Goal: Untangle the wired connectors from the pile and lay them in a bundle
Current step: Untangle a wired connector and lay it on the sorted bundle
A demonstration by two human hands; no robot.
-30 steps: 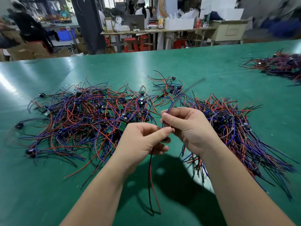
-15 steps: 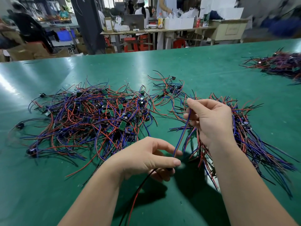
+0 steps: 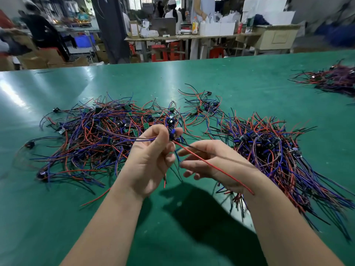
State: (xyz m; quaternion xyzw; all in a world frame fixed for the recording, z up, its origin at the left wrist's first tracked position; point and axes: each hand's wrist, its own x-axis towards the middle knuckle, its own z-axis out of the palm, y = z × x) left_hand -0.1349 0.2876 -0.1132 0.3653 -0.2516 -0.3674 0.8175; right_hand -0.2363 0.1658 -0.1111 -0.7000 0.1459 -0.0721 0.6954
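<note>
Left-hand grip: the left hand (image 3: pixel 151 162) pinched a dark blue connector (image 3: pixel 171 132) between thumb and forefinger, with the other fingers curled beneath.
Right-hand grip: the right hand (image 3: pixel 217 160) was slack, with its fingers loosely spread and closed round nothing.
Held piece: the connector was lifted off the table, above the near right edge of the pile (image 3: pixel 99 135).
Red wire (image 3: pixel 211 166): it ran from the connector away from the pile, slanting down across the right palm and past the wrist. Whether it touched the skin could not be told.
Purple wire (image 3: pixel 134 138): it left the pinch and stretched back over the pile.
Pile: a loose tangle of red, blue and black leads with small green boards, lying on the green table (image 3: pixel 57 217).
Bundle (image 3: pixel 278 160): it lay to the right of the pile, beyond the right hand, with connectors grouped at its far end and wire tails fanned toward the person.
Small cluster (image 3: pixel 203 106): it lay just behind the pile's right end.
Far heap (image 3: pixel 334 79): it lay well apart from the pile, at the table's right edge.
</note>
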